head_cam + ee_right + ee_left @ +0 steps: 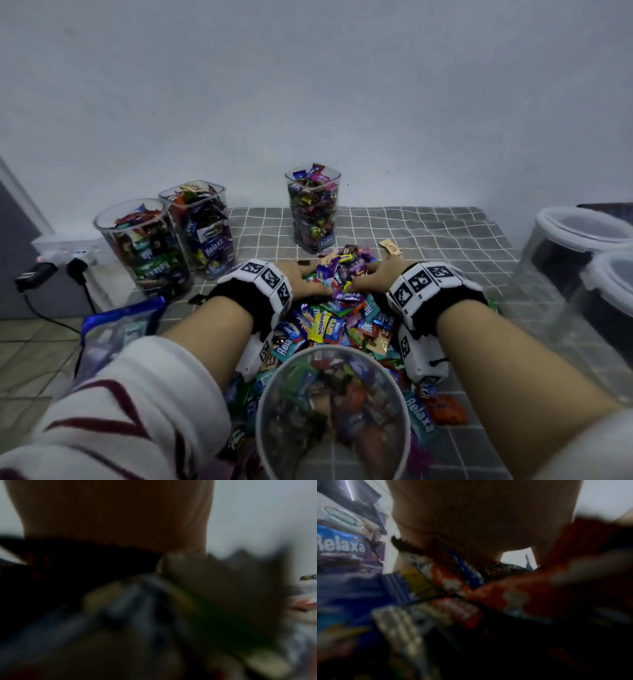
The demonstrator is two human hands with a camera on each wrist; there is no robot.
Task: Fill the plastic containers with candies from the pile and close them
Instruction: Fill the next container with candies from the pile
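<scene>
candies heaped on grey checked cloth | white wall | both hands' fingers buried, grip unclear

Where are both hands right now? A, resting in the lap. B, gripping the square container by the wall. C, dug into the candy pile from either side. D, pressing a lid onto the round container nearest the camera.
C: in the head view the left hand and right hand sit at opposite sides of the candy pile, fingers buried among the wrappers, with no container in them.
</scene>
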